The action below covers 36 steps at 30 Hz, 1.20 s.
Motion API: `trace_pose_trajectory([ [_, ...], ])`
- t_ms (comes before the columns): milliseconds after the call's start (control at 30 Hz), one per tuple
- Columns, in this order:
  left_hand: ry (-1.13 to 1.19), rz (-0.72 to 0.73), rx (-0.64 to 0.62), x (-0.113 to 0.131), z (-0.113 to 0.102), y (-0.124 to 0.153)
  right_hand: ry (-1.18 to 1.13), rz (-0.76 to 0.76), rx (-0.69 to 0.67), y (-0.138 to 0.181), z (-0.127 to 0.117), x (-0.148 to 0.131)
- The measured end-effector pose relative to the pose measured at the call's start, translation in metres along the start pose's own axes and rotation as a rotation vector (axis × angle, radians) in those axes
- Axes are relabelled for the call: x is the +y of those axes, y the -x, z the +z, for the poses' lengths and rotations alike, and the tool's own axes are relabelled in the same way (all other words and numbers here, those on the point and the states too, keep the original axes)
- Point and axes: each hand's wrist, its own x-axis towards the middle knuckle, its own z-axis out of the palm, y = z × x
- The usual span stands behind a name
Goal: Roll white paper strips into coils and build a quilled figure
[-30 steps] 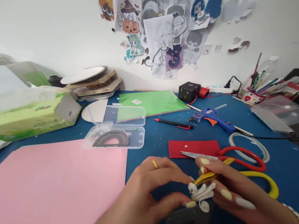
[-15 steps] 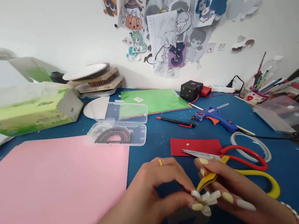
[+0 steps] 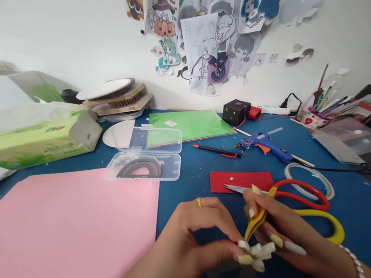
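My left hand [image 3: 205, 238] pinches a small white cluster of curled paper strips [image 3: 257, 254] between thumb and forefinger. In my right hand [image 3: 288, 230] is a pair of yellow tweezers [image 3: 256, 223], gripped between thumb and fingers. Their tip points down to the white cluster and meets it near my left fingertips; the exact contact is hidden. Behind my right hand lie scissors [image 3: 327, 192] with one red and one yellow handle loop. The scissor blades rest over a red paper strip [image 3: 252, 178].
A blue glue gun [image 3: 269, 145], a black pen [image 3: 216, 150] and a tape ring [image 3: 328, 186] lie beyond my hands. Pink paper [image 3: 65, 231] covers the left side. A clear case [image 3: 172, 169] holds a protractor [image 3: 135, 166]. Green sheets [image 3: 193, 122] lie behind.
My right thumb has lifted and shifted slightly on the tweezers, and my right hand has moved a little left. The left hand keeps its pinch on the white cluster.
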Motion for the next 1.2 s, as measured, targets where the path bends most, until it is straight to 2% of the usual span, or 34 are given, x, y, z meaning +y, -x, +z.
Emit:
trace_pose_trajectory([
  [233, 0.027, 0.007, -0.016, -0.003, 0.002, 0.0, 0.026, -0.041, 0.007, -0.002, 0.0, 0.001],
  [433, 0.119, 0.003, -0.002, 0.004, -0.002, 0.004, 0.122, -0.17, 0.131, -0.007, -0.001, -0.006],
  [567, 0.099, -0.056, 0.039, 0.006, -0.002, 0.006, 0.329, -0.347, 0.235, -0.005, -0.001, -0.015],
  [700, 0.141, -0.115, 0.092, 0.003, -0.002, 0.004, 0.697, -0.558, 0.311, -0.002, -0.005, -0.022],
  [900, 0.39, -0.293, 0.218, -0.003, -0.002, -0.001, 1.242, -0.833, 0.177, -0.008, -0.013, -0.017],
  [1067, 0.449, -0.361, 0.28, -0.003, 0.003, -0.002, 1.391, -1.093, 0.315, -0.001, -0.007, -0.018],
  [1133, 0.453, -0.371, 0.279, -0.005, 0.005, -0.002, 1.447, -1.271, 0.296, 0.006, 0.001, -0.019],
  [1200, 0.469, -0.38, 0.257, -0.007, 0.006, -0.002, 1.422, -1.385, 0.238, 0.011, 0.01, -0.019],
])
